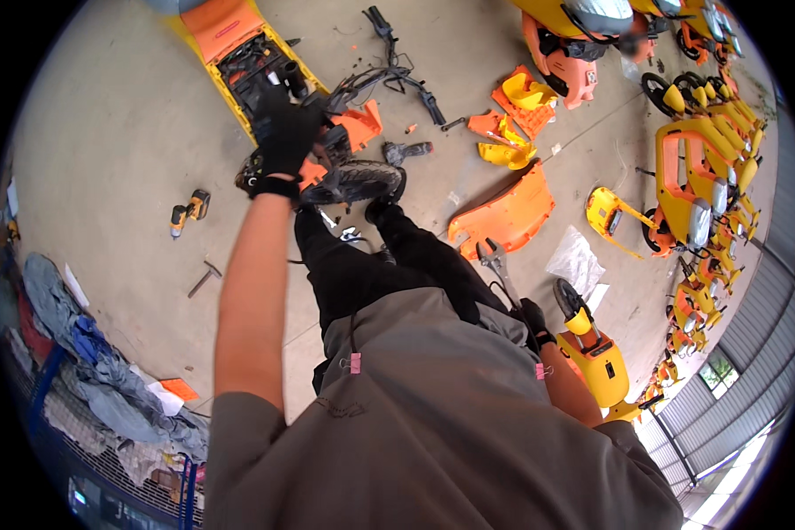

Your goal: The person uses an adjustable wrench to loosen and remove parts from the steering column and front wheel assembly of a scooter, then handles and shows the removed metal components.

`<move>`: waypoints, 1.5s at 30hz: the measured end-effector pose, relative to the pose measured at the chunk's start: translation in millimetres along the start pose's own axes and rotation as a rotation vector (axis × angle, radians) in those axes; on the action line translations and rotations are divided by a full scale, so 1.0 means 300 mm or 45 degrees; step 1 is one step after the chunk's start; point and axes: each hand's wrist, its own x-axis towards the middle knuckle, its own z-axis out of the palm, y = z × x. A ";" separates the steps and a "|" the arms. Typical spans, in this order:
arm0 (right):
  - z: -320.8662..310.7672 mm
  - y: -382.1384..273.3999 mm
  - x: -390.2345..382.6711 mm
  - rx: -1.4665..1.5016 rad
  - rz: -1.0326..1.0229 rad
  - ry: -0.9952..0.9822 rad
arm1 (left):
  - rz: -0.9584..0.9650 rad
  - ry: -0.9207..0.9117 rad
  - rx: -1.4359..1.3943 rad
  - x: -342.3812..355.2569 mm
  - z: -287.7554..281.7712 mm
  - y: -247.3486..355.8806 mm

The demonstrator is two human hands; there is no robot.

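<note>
Grey shirt (406,415) nearest, 2 pink clips (355,363) on it. Black-gloved right hand (532,320) by the hip, closed around the handle of an adjustable wrench (496,265); handle end hidden in the glove. Black-gloved left hand (287,132) reaches over the front of a stripped orange-and-yellow scooter (225,44), near its tyre (371,179). Left fingers blend into dark parts: can't tell how open, or whether gripping. Scooter's far end cut off at upper edge; dark handlebar (392,69) beside it.
</note>
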 end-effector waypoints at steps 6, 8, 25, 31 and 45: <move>-0.096 -0.205 0.066 -0.039 0.025 -0.035 | -0.138 0.174 0.396 0.006 0.127 -0.053; -0.112 -0.246 0.072 -0.008 -0.050 0.042 | 0.009 0.086 0.214 -0.004 0.054 -0.093; -0.044 -0.118 -0.007 0.025 0.046 -0.045 | -0.074 0.376 0.306 -0.018 0.114 -0.033; -0.061 -0.123 -0.009 0.032 0.026 0.001 | 0.231 -0.181 -0.054 0.037 -0.058 -0.101; -0.004 -0.114 -0.001 0.006 0.037 -0.009 | 0.214 -0.109 0.115 -0.004 -0.037 -0.099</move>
